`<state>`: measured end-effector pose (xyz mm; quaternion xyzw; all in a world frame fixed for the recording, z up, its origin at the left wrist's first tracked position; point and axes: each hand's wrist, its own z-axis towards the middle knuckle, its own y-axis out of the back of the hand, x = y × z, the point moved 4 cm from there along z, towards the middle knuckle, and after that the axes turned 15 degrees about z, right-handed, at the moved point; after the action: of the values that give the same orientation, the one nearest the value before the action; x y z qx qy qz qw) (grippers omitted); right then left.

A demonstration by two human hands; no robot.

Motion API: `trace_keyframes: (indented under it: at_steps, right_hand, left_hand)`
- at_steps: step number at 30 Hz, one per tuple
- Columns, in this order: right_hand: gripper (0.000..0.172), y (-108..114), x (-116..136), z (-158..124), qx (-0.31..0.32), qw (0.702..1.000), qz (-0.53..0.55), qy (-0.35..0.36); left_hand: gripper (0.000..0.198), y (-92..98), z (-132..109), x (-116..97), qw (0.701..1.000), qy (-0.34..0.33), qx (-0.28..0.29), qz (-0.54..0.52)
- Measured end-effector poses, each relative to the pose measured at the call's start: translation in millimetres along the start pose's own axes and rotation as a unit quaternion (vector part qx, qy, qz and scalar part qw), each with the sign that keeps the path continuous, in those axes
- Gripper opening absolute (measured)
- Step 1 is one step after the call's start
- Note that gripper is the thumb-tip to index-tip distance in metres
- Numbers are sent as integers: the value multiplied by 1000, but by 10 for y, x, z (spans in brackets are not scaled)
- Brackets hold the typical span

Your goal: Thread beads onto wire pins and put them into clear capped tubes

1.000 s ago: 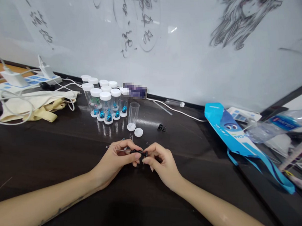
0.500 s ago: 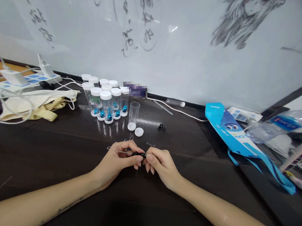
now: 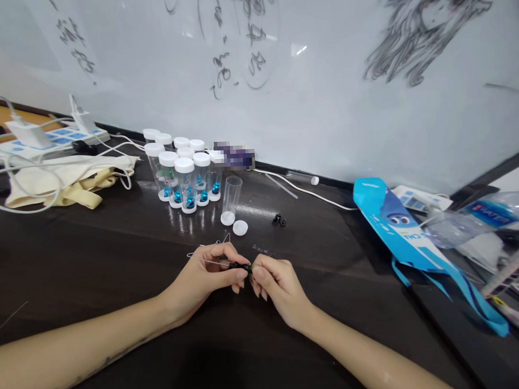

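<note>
My left hand (image 3: pixel 207 277) pinches a thin metal wire (image 3: pixel 202 259) that sticks out to the left, with a small black bead (image 3: pixel 241 267) at its fingertips. My right hand (image 3: pixel 275 285) is closed in a pinch against the same black bead, so the two hands touch. Both rest low over the dark table (image 3: pixel 116 264). Behind them stand an open clear vial (image 3: pixel 231 199) and its white cap (image 3: pixel 240 227). A cluster of capped vials (image 3: pixel 183 175) holding blue pieces stands farther back. Two small black beads (image 3: pixel 279 220) lie loose on the table.
A whiteboard (image 3: pixel 323 71) with drawings runs along the back. A cream cloth bag (image 3: pixel 65 180), a power strip (image 3: pixel 46 138) and white cables lie at the far left. A blue printed pouch (image 3: pixel 407 234) and a water bottle (image 3: pixel 479 213) lie at the right.
My right hand has closed in against the left, fingertips now meeting at the black bead. The view has shifted slightly.
</note>
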<state>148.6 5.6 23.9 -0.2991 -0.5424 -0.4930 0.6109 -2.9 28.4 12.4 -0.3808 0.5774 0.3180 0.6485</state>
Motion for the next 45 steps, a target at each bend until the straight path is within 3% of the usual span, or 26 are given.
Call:
trace_keyframes:
  at_steps: [18, 30, 38, 41, 45]
  right_hand:
    - [12, 23, -23, 12, -75, 997, 18, 7]
    - [42, 0, 0, 5, -29, 999, 31, 5]
    - [46, -18, -32, -11, -9, 1000, 22, -9]
    - [40, -12, 7, -13, -14, 1000, 0, 4]
    - [18, 1, 28, -3, -41, 999, -14, 21]
  left_hand:
    - [11, 29, 5, 18, 999, 19, -33, -29]
    - [15, 6, -6, 12, 1000, 11, -27, 4]
    - [14, -3, -1, 1, 1000, 5, -22, 8]
    - [15, 8, 2, 7, 1000, 2, -31, 4]
    - [13, 28, 8, 12, 999, 14, -46, -14]
